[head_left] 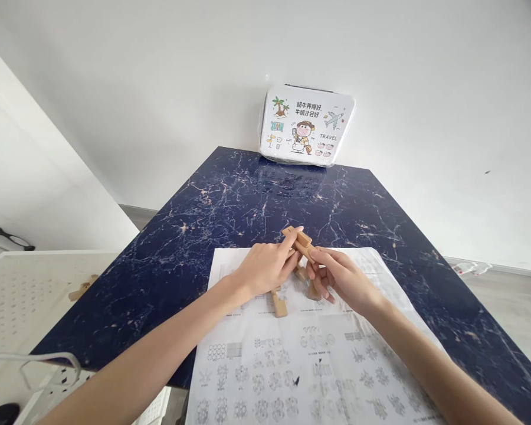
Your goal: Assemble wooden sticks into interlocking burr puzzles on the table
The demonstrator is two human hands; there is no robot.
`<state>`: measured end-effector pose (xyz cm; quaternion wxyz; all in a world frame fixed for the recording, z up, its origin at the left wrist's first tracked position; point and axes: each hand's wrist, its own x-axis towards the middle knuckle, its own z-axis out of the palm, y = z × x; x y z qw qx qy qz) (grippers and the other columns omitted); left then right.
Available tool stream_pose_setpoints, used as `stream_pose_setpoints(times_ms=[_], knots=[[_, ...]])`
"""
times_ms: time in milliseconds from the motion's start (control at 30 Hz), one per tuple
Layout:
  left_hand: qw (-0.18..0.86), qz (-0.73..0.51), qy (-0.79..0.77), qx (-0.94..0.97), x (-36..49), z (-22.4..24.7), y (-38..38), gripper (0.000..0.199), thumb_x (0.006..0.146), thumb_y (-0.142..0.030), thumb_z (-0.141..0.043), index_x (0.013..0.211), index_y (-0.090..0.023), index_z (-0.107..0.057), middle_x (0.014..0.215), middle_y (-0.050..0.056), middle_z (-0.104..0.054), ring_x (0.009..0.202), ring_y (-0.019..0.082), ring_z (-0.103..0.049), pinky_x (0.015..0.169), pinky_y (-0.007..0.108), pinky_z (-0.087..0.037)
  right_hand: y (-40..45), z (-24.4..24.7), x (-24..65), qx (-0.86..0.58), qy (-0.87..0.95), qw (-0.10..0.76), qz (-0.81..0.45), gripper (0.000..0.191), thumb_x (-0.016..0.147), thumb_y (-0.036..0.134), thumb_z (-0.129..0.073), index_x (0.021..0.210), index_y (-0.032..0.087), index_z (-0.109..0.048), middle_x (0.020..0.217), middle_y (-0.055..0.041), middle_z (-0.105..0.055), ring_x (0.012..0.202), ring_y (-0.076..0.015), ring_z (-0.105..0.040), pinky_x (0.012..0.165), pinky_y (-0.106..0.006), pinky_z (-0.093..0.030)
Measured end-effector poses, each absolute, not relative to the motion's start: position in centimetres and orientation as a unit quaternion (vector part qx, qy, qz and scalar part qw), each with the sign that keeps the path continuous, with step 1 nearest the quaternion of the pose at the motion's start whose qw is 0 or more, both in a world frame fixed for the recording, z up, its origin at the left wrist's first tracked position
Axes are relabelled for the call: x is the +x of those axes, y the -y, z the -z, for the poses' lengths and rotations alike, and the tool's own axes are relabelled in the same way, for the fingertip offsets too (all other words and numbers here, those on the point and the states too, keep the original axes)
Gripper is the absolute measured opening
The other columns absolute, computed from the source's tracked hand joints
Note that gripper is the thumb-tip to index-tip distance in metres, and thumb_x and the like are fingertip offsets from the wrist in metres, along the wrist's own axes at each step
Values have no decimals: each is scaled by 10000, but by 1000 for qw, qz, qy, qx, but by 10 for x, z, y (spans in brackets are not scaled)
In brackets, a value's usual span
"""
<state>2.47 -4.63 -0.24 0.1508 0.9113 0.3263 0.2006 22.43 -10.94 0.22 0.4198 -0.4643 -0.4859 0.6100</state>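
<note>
Both of my hands meet over a printed sheet. My left hand (268, 265) has its fingers closed round notched wooden puzzle pieces (303, 238), with the index finger laid along the top. From the right, my right hand (343, 274) pinches the near end of the same pieces between thumb and fingers. Below the hands, a loose wooden block (280, 306) lies on the instruction sheet (301, 342). Another wooden block (315, 291) rests under my right fingers, partly hidden. How the held pieces fit together is covered by my fingers.
The sheet, full of small assembly drawings, lies on a dark blue marbled table (203, 224). At its far edge a white cartoon case (307, 127) leans on the wall. Left of the table stands a white perforated surface (22, 301) with a wooden piece (84, 287) and a white cable (71, 358).
</note>
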Motion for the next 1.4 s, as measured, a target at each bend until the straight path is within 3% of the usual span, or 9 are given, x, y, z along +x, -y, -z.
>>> stream_pose_setpoints(times_ms=[633,933,1133,1400], knots=[[159,-201,-332,908,25,6,47,567,1110,-304,-388,1636,-133,-265,847,5,-789,695,197,-738,612,296,-473,110,-6,219,-476,463,426,-614,449,985,602,-645,803,193,-603,756,-6,-623,435,-88,-510,334,-226,-341],[159,-156,-345,912,24,2,47,625,1143,-344,-332,1670,-118,-82,970,61,-800,701,202,-732,605,299,-460,109,-1,223,-472,493,418,-599,476,1003,627,-609,788,206,-554,681,26,-588,382,-70,-463,348,-227,-317],[180,-152,-345,909,23,-1,49,632,1140,-335,-348,1671,-128,-75,940,50,-788,672,191,-712,590,287,-433,108,-1,225,-473,492,416,-601,485,997,637,-614,780,209,-545,670,36,-575,369,-56,-413,352,-227,-287],[175,-168,-326,914,23,0,48,616,1144,-322,-343,1673,-143,-85,1107,99,-792,751,193,-745,619,285,-488,110,-3,223,-457,486,422,-614,473,1016,617,-596,783,207,-558,636,41,-567,362,-54,-383,356,-231,-270]])
